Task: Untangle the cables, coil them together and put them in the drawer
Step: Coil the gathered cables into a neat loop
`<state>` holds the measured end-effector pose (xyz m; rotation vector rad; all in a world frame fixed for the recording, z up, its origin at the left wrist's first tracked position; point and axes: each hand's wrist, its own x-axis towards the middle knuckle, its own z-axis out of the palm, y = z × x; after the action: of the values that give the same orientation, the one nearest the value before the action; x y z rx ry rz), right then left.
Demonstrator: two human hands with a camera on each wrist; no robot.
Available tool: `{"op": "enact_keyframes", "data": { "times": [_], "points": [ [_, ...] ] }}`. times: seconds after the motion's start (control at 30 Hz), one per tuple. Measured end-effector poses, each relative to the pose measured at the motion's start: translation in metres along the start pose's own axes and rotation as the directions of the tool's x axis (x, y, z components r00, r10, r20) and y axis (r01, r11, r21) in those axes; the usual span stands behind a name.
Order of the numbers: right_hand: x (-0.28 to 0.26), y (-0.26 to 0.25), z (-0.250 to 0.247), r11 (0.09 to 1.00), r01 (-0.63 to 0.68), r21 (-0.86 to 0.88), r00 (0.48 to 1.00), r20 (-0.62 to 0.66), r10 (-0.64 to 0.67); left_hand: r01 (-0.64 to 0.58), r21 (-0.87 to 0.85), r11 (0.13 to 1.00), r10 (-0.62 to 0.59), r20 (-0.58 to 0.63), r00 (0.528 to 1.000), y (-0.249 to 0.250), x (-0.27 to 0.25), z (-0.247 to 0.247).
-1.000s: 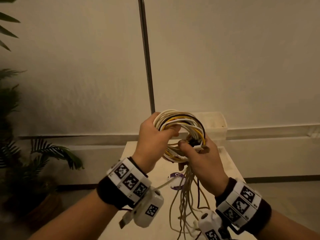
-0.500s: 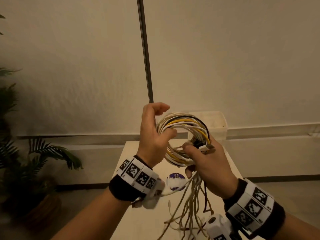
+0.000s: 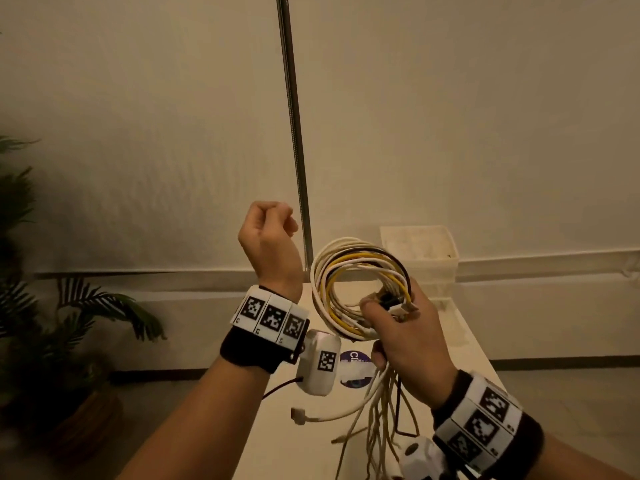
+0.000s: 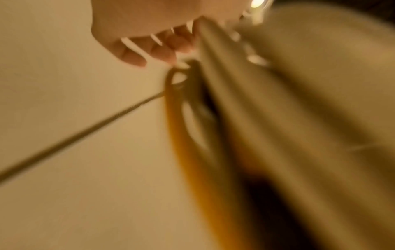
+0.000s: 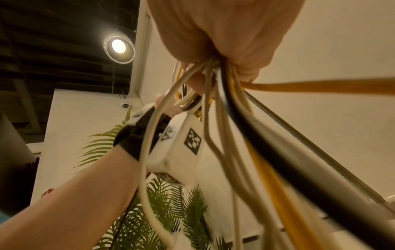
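my right hand (image 3: pixel 407 336): gripping cable coil (image 3: pixel 349 289), ends dangling | my left hand (image 3: pixel 270 242): curled, empty, beside coil

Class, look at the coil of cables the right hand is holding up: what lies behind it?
Behind the coil of cables gripped by the right hand stands a pale plastic bin against the wall; its lower left corner is covered.

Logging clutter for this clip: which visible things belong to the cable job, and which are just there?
Job:
- cable coil, gripped by right hand
- loose cable ends hanging below
- left hand, fingers curled, off the coil

Bystanders:
- white table
- white bin
- purple sticker
- metal pole
- plant
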<state>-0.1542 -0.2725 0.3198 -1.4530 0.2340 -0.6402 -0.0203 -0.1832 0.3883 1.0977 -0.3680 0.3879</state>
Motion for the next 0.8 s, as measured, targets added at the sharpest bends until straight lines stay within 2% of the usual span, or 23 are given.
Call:
{"op": "enact_keyframes", "data": {
  "times": [0.03,0.07,0.1,0.13,0.17,0.2,0.23,0.33,0.47,0.57,0.63,0.67,0.73,0.8],
  "points": [
    [0.002,-0.001,-0.001,1.000,0.000,-0.012,1.000,0.001,0.000,-0.059,0.040,0.997,0.055,0.086,0.995,-0.001,0.001,-0.001],
    [0.005,-0.003,-0.003,0.999,0.004,-0.039,1.000,0.012,-0.004,-0.141,0.111,0.984,0.112,0.237,0.965,0.000,0.000,-0.003],
    [0.008,-0.005,-0.005,0.997,0.017,-0.082,0.999,0.032,-0.014,-0.244,0.195,0.950,0.139,0.435,0.890,0.001,-0.001,-0.005],
    [0.011,-0.007,-0.008,0.989,0.044,-0.139,0.998,0.058,-0.037,-0.347,0.253,0.903,0.119,0.629,0.768,0.003,-0.003,-0.008],
    [0.015,-0.010,-0.011,0.972,0.090,-0.217,0.993,0.090,-0.072,-0.424,0.273,0.864,0.063,0.775,0.629,0.007,-0.005,-0.011],
    [0.018,-0.012,-0.016,0.938,0.151,-0.312,0.985,0.129,-0.115,-0.456,0.282,0.844,-0.006,0.856,0.517,0.013,-0.006,-0.013],
    [0.022,-0.015,-0.021,0.889,0.208,-0.408,0.974,0.174,-0.148,-0.453,0.300,0.840,-0.071,0.887,0.456,0.018,-0.005,-0.016],
    [0.027,-0.023,-0.031,0.742,0.325,-0.587,0.938,0.303,-0.171,-0.443,0.392,0.806,-0.205,0.888,0.413,0.027,-0.001,-0.023],
    [0.030,-0.031,-0.029,0.665,0.417,-0.620,0.878,0.463,-0.119,-0.547,0.457,0.701,-0.321,0.888,0.331,0.021,-0.012,-0.017],
    [0.033,-0.037,-0.030,0.600,0.468,-0.649,0.852,0.511,-0.112,-0.538,0.476,0.695,-0.368,0.879,0.303,0.022,-0.008,-0.015],
    [0.033,-0.041,-0.031,0.585,0.480,-0.654,0.841,0.533,-0.094,-0.444,0.502,0.742,-0.428,0.865,0.262,0.022,-0.005,-0.017],
    [0.033,-0.043,-0.031,0.579,0.483,-0.657,0.836,0.542,-0.083,-0.372,0.517,0.771,-0.448,0.856,0.259,0.022,-0.007,-0.017],
    [0.032,-0.044,-0.028,0.566,0.489,-0.664,0.830,0.554,-0.068,-0.290,0.550,0.783,-0.465,0.827,0.316,0.019,-0.017,-0.019],
    [0.030,-0.042,-0.026,0.546,0.488,-0.681,0.832,0.552,-0.056,-0.396,0.578,0.714,-0.429,0.807,0.406,0.016,-0.031,-0.019]
  ]
}}
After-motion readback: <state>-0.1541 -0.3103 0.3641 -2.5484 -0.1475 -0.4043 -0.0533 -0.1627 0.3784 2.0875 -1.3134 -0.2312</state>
